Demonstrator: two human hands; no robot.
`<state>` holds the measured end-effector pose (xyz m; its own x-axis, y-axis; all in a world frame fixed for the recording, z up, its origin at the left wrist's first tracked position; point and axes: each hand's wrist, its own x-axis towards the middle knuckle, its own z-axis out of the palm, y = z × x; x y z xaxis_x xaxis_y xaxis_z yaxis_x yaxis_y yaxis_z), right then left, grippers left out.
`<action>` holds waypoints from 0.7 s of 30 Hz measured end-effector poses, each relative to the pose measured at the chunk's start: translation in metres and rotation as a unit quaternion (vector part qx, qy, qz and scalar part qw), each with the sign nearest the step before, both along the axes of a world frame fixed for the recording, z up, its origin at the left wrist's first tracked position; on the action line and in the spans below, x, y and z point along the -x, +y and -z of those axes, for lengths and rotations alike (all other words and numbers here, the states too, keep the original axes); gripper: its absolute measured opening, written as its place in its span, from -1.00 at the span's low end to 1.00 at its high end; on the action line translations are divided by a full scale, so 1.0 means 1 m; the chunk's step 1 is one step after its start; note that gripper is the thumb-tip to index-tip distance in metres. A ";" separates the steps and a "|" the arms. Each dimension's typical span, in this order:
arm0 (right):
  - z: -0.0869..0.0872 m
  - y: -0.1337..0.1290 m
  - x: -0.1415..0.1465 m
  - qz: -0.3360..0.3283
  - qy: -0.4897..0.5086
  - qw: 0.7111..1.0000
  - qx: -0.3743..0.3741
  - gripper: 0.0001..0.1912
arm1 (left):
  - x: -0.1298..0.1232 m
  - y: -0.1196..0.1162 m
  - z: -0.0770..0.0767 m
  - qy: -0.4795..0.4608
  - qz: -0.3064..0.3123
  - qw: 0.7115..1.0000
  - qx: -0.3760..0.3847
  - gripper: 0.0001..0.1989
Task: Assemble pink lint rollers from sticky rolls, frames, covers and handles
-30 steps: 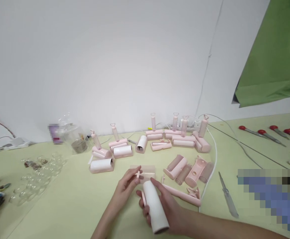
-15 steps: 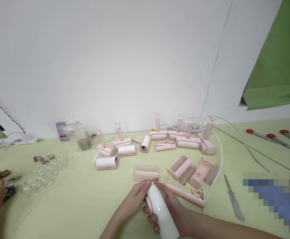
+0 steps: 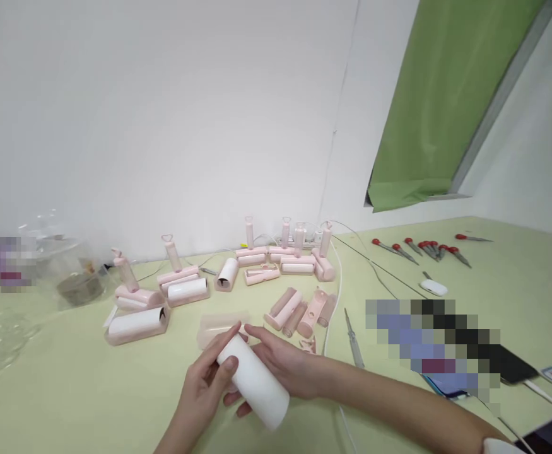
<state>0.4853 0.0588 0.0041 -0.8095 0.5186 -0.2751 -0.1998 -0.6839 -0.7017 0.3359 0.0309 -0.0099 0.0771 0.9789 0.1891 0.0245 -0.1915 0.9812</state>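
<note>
A white roll (image 3: 258, 386) is held between both hands at the lower middle, tilted with its upper end to the left. My left hand (image 3: 208, 378) grips its upper end, the thumb lying on the near side. My right hand (image 3: 287, 366) is behind the roll, with its fingers curled under it. Just beyond the hands lies a translucent pink cover (image 3: 209, 328), partly hidden by them. Right of it are pink holder parts and clear tubes (image 3: 294, 318). White rolls in pink cases (image 3: 138, 325) lie to the left.
Pink lint rollers (image 3: 251, 255) stand and lie along the wall. A screwdriver (image 3: 352, 337), a white cable (image 3: 336, 302), red-handled tools (image 3: 404, 253), a white case (image 3: 433, 287) and a phone (image 3: 516, 369) are at right. Clear plastic pieces (image 3: 1, 340) and a bag (image 3: 79, 277) are left.
The view has swung right, showing more tools and the phone, while the other person's hands have left view. The roll is turned in my hands, and my left thumb now lies across it.
</note>
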 end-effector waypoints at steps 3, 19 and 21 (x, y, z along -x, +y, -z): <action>-0.006 -0.008 -0.014 0.068 -0.015 0.997 -0.038 -0.48 | -0.001 -0.005 0.005 0.010 -0.078 0.988 -0.131 -0.63; 0.009 -0.024 -0.029 0.195 0.058 0.972 -0.120 -0.69 | 0.008 -0.001 0.014 0.287 -0.132 0.813 -0.489 -0.43; 0.009 -0.025 -0.030 0.190 0.046 0.970 -0.146 -0.69 | 0.008 -0.002 0.015 0.296 -0.120 0.813 -0.487 -0.44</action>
<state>0.5154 0.0337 -0.0050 -0.5581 0.8297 -0.0078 -0.4698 -0.3238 -0.8213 0.3281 0.0291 -0.0252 0.2656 0.3872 0.8829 0.5895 -0.7899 0.1691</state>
